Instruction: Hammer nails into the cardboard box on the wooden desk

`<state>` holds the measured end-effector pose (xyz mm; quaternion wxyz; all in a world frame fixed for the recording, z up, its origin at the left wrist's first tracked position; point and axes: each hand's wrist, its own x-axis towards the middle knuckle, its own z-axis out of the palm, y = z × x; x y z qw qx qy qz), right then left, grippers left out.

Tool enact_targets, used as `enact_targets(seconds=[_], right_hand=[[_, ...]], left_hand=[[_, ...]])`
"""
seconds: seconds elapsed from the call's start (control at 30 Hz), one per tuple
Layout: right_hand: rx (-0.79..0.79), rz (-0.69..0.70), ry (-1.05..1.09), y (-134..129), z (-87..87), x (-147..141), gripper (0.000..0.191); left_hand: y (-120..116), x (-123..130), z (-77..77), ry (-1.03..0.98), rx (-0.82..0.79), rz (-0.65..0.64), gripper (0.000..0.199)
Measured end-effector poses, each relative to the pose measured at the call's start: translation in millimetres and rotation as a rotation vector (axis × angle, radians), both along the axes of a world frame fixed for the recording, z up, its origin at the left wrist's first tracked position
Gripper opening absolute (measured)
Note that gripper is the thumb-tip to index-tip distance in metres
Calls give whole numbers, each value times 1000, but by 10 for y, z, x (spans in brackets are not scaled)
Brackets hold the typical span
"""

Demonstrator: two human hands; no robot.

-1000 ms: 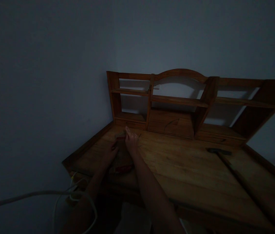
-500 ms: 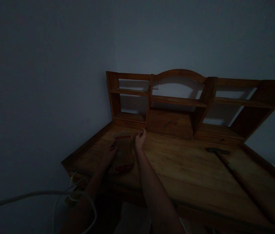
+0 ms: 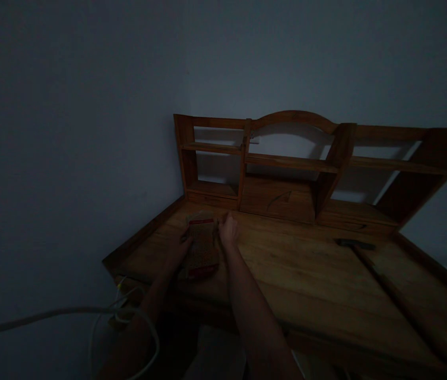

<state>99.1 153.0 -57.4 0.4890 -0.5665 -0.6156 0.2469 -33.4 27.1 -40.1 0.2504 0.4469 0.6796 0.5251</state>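
A flat brown packet with red bands at its top and bottom ends lies on the wooden desk, near the left side. Clear wrapping seems to stick out past its far end. My left hand grips the packet's left edge, thumb on top and the other fingers mostly out of sight. At the upper right edge, my right hand is closed, its fingers pinching what looks like a loose edge of the wrapping. Dim light blurs the fingertips and the print on the packet.
The desk top carries a long-handled hammer on the right. Behind stands a wooden shelf unit with small drawers. A pale cable loops across the lower left, in front of my left forearm. Walls rise at left and back.
My right hand has turned slightly and its fingers have shifted a little beside the packet's edge. The left hand and the packet stay almost where they were.
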Motion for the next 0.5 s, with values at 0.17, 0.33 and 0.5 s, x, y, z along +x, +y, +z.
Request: enact_targets(seconds=[0.17, 0.33, 0.5], right_hand=[[103, -69, 136, 70, 44, 45, 31], [160, -132, 367, 164, 45, 36, 19], [183, -200, 608, 179, 332, 206, 37]], left_hand=[[18, -21, -43, -12, 0, -2, 45], [38, -44, -105, -6, 31, -19, 45], [23, -24, -71, 65, 79, 15, 46]])
